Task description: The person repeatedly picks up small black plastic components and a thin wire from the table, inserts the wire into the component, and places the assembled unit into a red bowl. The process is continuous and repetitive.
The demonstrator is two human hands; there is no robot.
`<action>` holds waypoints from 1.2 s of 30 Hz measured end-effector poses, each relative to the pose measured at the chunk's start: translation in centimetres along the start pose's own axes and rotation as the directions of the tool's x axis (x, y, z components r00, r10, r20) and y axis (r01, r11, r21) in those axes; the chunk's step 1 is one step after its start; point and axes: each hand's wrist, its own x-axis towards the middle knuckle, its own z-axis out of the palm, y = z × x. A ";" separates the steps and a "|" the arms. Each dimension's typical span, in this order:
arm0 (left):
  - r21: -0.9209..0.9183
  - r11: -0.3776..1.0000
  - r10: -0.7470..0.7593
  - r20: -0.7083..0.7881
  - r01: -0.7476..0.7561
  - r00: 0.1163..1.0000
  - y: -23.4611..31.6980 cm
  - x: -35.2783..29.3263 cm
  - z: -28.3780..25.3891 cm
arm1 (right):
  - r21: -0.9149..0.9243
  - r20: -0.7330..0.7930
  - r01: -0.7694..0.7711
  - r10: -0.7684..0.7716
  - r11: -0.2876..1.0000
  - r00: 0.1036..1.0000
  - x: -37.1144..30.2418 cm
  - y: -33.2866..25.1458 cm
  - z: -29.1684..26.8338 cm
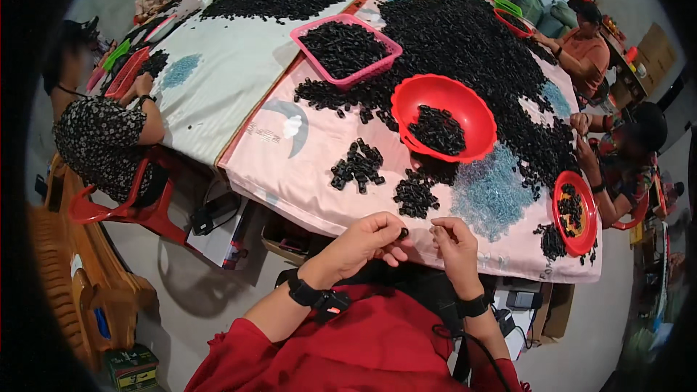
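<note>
My left hand [367, 241] is closed at the table's near edge, pinching a small black plastic piece [403, 233] between thumb and forefinger. Beside it, my right hand [457, 247] is closed too, thumb and fingertips pressed together; whatever they hold is too small to name. Just beyond my hands lies a little heap of black plastic pieces [415, 197], with another loose cluster [358, 167] to its left. A pile of tiny clear bluish pieces [494, 192] spreads past my right hand. Behind these stands a red scalloped bowl [475, 112] partly filled with black pieces.
A pink basket [372, 72] of black pieces stands farther back, near a large black heap [457, 36]. At right is a red oval tray [589, 229]. Co-workers sit left [102, 131] and right [624, 152]. A wooden bench [94, 268] stands at lower left.
</note>
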 end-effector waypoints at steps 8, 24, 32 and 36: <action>-0.114 0.991 -0.044 0.184 0.066 0.982 -2.3 -1.5 2.1 | -0.253 0.065 0.304 -0.298 0.919 0.953 -3.5 -5.9 0.0; -0.067 0.997 0.034 0.081 -0.028 0.996 -3.5 -1.3 1.9 | -0.417 0.105 0.352 -0.341 0.838 0.934 -4.5 -7.8 1.4; -0.057 0.998 0.036 -0.007 -0.036 0.999 -3.4 -1.7 2.5 | -0.323 0.000 0.201 -0.213 0.925 0.977 -5.3 -7.8 2.2; -0.070 0.997 0.030 -0.046 -0.034 0.998 -3.5 -1.9 2.6 | -0.358 -0.016 0.195 -0.215 0.913 0.977 -5.4 -6.9 2.4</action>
